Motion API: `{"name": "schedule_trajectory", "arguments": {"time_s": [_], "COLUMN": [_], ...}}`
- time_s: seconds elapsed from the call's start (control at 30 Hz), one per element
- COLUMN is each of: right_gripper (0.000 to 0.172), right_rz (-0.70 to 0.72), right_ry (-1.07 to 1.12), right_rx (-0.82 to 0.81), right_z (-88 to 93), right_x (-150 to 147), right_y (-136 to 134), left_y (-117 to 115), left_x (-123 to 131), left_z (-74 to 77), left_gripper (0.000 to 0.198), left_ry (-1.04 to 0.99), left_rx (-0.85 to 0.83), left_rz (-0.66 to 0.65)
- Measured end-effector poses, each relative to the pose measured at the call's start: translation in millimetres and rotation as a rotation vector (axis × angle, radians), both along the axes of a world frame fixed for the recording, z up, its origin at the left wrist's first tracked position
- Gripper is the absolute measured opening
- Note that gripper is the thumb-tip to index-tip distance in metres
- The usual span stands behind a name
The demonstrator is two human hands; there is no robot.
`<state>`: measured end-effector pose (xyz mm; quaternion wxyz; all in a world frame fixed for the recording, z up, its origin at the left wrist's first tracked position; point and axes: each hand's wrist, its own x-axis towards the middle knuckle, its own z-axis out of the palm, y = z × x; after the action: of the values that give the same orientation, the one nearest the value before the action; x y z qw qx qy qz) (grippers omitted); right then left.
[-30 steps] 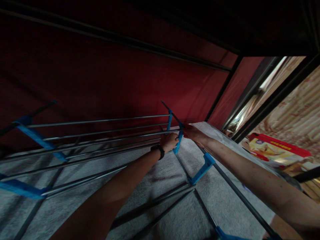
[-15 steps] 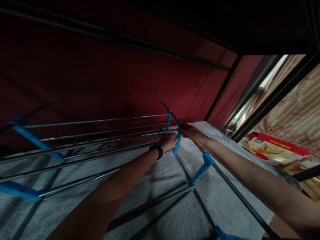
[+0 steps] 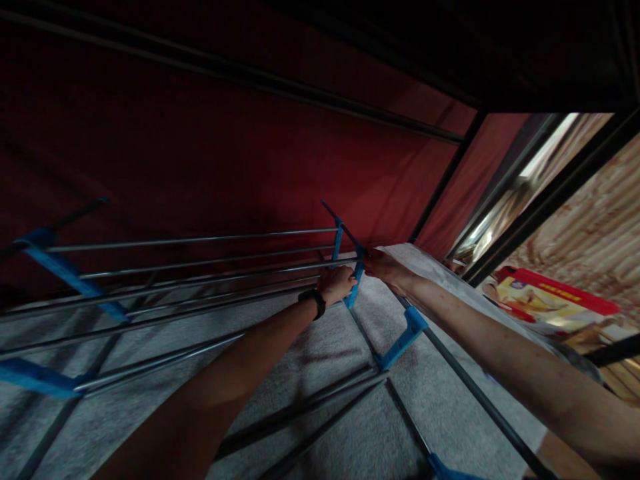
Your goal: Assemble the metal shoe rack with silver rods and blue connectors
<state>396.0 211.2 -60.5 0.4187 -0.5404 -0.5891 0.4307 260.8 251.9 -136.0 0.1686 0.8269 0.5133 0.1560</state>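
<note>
A rack of thin metal rods and blue plastic brackets stands low before me. My left hand (image 3: pixel 336 285), with a black wristband (image 3: pixel 315 301), is closed around the end of a metal rod (image 3: pixel 273 291), right beside a blue bracket (image 3: pixel 353 288). My right hand (image 3: pixel 383 265) is on the outer side of that same bracket, its fingers curled against it near a dark pole (image 3: pixel 344 227); the fingertips are partly hidden. Another blue bracket (image 3: pixel 403 339) is fixed between poles nearer to me. At the left end, a long blue bracket (image 3: pixel 75 280) carries the other ends of the rods.
A dark red wall panel (image 3: pixel 250 160) with a dark crossbar (image 3: pixel 240 77) rises behind the rack. Grey carpet-like cloth (image 3: pixel 320 353) lies beneath. On the right, beyond a black frame post (image 3: pixel 540 197), are a red and yellow box (image 3: pixel 555 297) and corrugated sheeting (image 3: pixel 595 220).
Almost nothing differs. Both hands keep their places at the bracket, and the view has shifted very slightly.
</note>
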Motion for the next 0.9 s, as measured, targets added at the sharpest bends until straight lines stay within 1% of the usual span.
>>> {"name": "schedule_trajectory", "arguments": {"time_s": [0.3, 0.43, 0.57, 0.73, 0.8, 0.9], "right_gripper": [0.034, 0.034, 0.034, 0.029, 0.025, 0.02], "right_rz": [0.001, 0.013, 0.01, -0.005, -0.036, -0.069], "right_ry": [-0.036, -0.022, -0.037, -0.023, 0.009, 0.013], "right_rx": [0.019, 0.039, 0.04, 0.016, 0.002, -0.004], "right_z": [0.0, -0.9, -2.3, -8.0, -10.7, -13.8], "right_x": [0, -1, 0, 3, 5, 7], "right_y": [2, 2, 4, 8, 9, 11], "left_y": [1, -1, -3, 0, 1, 2], "left_x": [-1, -2, 1, 1, 0, 0], "left_z": [9.2, 5.0, -1.4, 2.6, 4.3, 2.3], "left_gripper": [0.022, 0.023, 0.023, 0.018, 0.017, 0.018], "left_ry": [0.006, -0.008, -0.024, -0.038, -0.042, -0.049], "left_rx": [-0.024, -0.009, 0.001, -0.021, -0.025, -0.021], "left_rz": [0.002, -0.008, 0.025, 0.034, 0.031, 0.029]}}
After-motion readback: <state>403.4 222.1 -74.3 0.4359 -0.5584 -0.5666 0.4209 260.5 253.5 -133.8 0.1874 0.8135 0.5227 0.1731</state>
